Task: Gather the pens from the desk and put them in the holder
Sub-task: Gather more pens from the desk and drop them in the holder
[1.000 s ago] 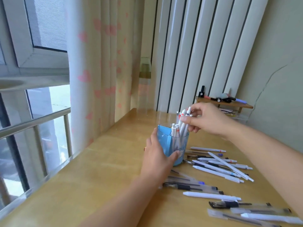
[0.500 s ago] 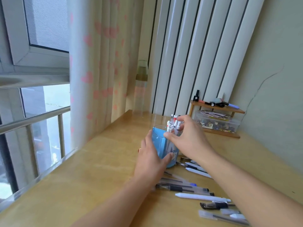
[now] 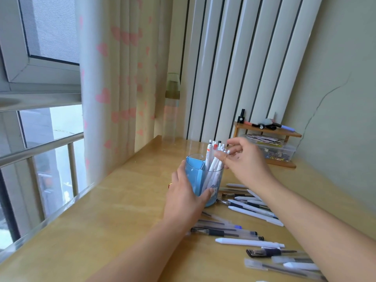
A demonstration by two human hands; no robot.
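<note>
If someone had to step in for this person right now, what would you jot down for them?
Left hand: wrapped around the blue pen holder, steadying it on the desk.
Right hand: above the holder's rim, fingers loose by the tops of the pens in the holder; whether it grips one is unclear.
Done: a bunch of pens stands in the holder.
Left: many loose pens lie on the desk, right of and in front of the holder.

Both forearms are bare, sleeveless; a gold ring [image 3: 170, 185] circles one left-hand finger.
</note>
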